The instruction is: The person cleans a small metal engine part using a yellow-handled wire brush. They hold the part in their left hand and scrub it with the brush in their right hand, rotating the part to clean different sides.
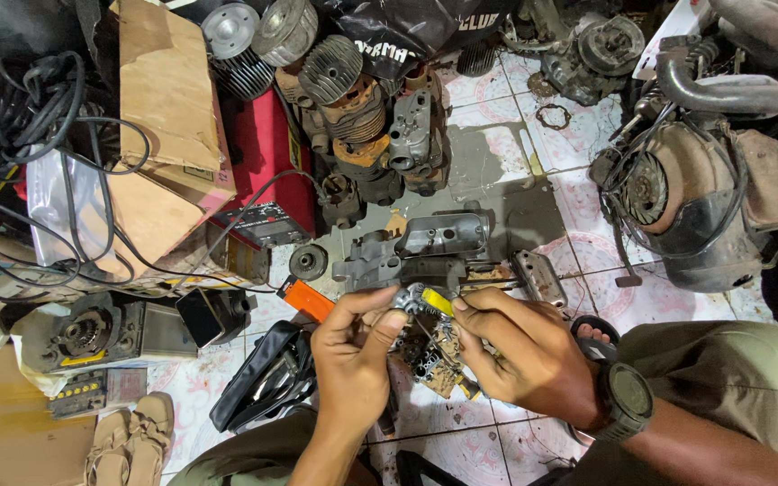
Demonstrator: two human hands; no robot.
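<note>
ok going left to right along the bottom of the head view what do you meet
sandals → black pouch → left hand → right hand → wristwatch

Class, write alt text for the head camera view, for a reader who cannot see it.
Two bare hands meet over a tiled floor: the left hand pinches a small silvery metal part, while the right hand, wearing a dark wristwatch, holds a yellow-handled tool against it. Finned engine cylinders, a red machine, cardboard and tangled black cables crowd the floor beyond.
</note>
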